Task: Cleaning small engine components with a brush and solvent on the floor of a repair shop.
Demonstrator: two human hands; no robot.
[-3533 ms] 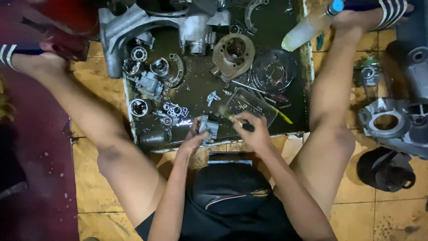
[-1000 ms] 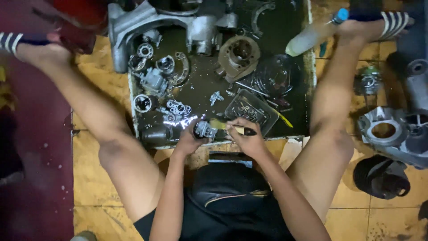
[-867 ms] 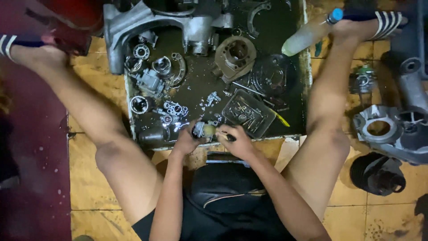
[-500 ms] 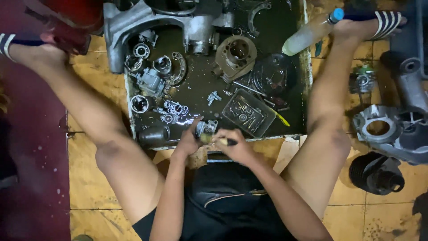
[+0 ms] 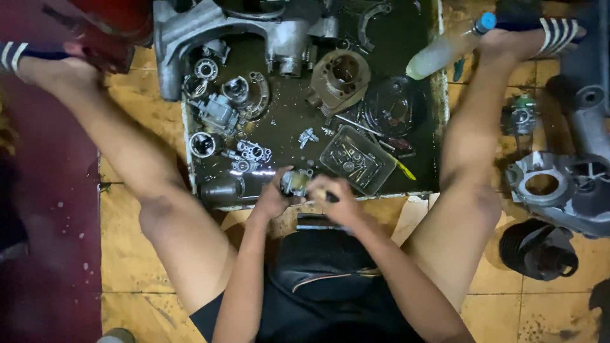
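Small metal part (image 5: 295, 182) sits at the tray's (image 5: 438, 127) near edge — gripped in left hand (image 5: 273, 200), just left of right hand (image 5: 340, 200), which is clenched on a dark-handled tool — tip toward the part.

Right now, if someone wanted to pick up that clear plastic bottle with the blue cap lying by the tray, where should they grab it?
Probably around the middle of the plastic bottle, coming from above. It lies tilted on its side at the tray's rim, blue cap toward the foot, so the wide body is the exposed part.
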